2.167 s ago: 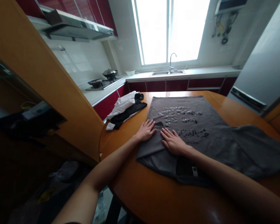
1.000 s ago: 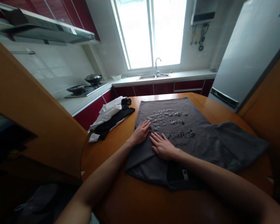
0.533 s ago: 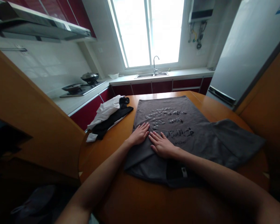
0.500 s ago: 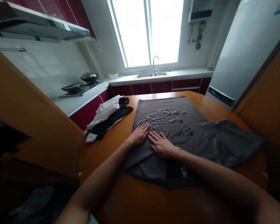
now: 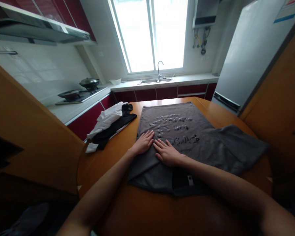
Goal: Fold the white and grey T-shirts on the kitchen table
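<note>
hands [image 5: 168, 154] closer together than before

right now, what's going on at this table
A person's left hand and right hand rest flat, close together, on a gray shirt spread over the table. One sleeve stretches out to the right; the shirt is creased near the hands. Black and white clothes lie bunched at the left.

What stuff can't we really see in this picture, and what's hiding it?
All in the head view:
- Lettering on the gray shirt: too wrinkled and blurry to read; fingers cover some.
- White tag: too small to read.
- Palms: face down, hidden by the backs of the left hand and right hand.
- Outside the window: washed out by glare.
- Fridge top: partly cut off by the upper edge.
</note>
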`<action>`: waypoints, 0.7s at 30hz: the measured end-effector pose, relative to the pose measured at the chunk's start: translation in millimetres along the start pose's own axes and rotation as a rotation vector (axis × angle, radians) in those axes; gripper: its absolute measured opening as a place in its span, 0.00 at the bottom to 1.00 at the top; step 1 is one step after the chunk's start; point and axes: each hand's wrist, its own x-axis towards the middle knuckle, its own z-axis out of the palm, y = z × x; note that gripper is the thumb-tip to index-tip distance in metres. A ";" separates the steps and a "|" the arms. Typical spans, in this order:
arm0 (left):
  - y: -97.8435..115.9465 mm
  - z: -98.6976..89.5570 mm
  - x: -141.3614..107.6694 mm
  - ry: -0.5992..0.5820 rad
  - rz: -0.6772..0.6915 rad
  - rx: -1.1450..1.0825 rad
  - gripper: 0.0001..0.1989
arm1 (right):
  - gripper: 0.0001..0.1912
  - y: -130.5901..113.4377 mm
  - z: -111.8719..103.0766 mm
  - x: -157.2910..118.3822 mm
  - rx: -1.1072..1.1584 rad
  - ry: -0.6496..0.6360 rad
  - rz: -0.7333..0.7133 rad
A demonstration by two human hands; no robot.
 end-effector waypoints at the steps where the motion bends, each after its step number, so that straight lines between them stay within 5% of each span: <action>1: -0.9 0.7 0.2 0.001 0.000 0.004 0.29 | 0.33 0.0 -1.7 0.4 0.022 -0.008 0.003; 6: -5.0 2.5 1.1 0.001 0.009 0.019 0.29 | 0.29 -0.6 -23.6 5.1 0.209 0.001 0.022; 12: -6.9 2.4 2.2 0.014 0.021 0.049 0.30 | 0.20 10.3 -90.5 -5.6 0.408 0.349 -0.014; 17: -9.8 -0.8 5.4 0.017 0.031 0.078 0.31 | 0.17 65.4 -140.0 -51.3 0.448 0.537 0.203; 21: -0.5 -8.5 7.3 0.080 0.057 0.103 0.33 | 0.15 125.2 -153.4 -109.7 0.442 0.671 0.488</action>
